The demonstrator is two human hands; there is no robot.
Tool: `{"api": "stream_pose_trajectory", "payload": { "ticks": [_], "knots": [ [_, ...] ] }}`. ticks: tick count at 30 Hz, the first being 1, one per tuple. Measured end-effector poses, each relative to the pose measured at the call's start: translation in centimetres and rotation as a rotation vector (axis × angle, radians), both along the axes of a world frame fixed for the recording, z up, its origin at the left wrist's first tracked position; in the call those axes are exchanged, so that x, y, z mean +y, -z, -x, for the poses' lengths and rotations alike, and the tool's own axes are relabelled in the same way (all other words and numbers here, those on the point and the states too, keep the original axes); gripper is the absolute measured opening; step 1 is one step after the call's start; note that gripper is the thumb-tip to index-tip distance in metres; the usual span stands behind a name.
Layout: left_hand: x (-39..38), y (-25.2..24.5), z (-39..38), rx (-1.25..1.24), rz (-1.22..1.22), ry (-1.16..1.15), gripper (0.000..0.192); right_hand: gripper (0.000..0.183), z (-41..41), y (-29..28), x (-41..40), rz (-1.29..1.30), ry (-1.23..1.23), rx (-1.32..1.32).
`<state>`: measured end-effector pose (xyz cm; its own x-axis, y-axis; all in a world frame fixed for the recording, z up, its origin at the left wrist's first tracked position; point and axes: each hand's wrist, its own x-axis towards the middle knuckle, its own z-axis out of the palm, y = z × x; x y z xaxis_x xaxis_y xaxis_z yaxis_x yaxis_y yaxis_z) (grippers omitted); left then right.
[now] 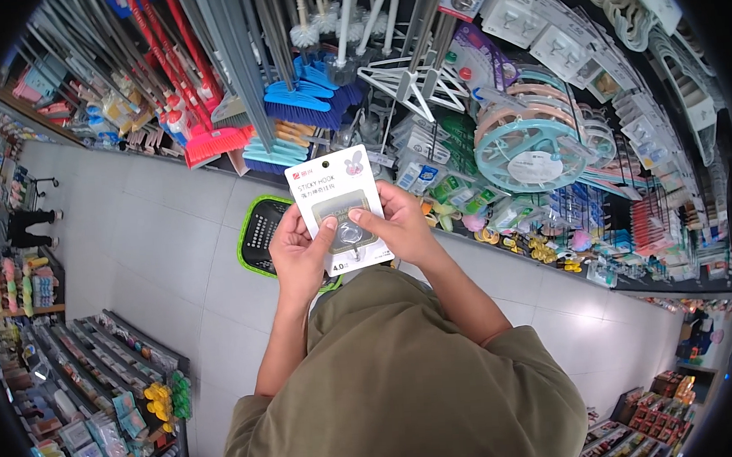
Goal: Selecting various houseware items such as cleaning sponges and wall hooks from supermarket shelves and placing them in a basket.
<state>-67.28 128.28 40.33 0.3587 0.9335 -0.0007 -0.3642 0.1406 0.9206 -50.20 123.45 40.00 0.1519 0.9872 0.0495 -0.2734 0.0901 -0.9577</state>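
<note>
Both hands hold a white packaged sticky hook (pixel 339 190) upright in front of me, its printed face towards me. My left hand (pixel 301 248) grips the left edge, with its thumb on the clear middle part of the pack. On the opposite edge, my right hand (pixel 401 223) has its thumb pressed near the centre. A clear hook shows below the thumbs. Behind my left hand, a black and green shopping basket (pixel 263 233) stands on the tiled floor (pixel 172 240); the pack and my hand cover part of it.
Brooms with blue bristles (pixel 299 107) and a red broom (pixel 217 144) line the shelf ahead. To the right hang a round turquoise drying rack (pixel 528 156) and carded hooks (pixel 519 15). Low display shelves (pixel 92 371) border the left side. A person's dark-trousered legs (pixel 30 228) appear at far left.
</note>
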Motion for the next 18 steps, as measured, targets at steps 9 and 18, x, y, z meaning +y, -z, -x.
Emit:
{"api": "stream_pose_trajectory", "payload": {
  "ticks": [9, 18],
  "knots": [
    [0.3, 0.3, -5.6, -0.029, -0.018, 0.108, 0.044, 0.032, -4.2, 0.2, -1.3, -0.023, 0.119, 0.072],
    [-0.7, -0.3, -11.3, 0.044, -0.049, 0.148, 0.04, 0.034, -7.7, 0.7, -3.5, -0.03, 0.278, 0.116]
  ]
}}
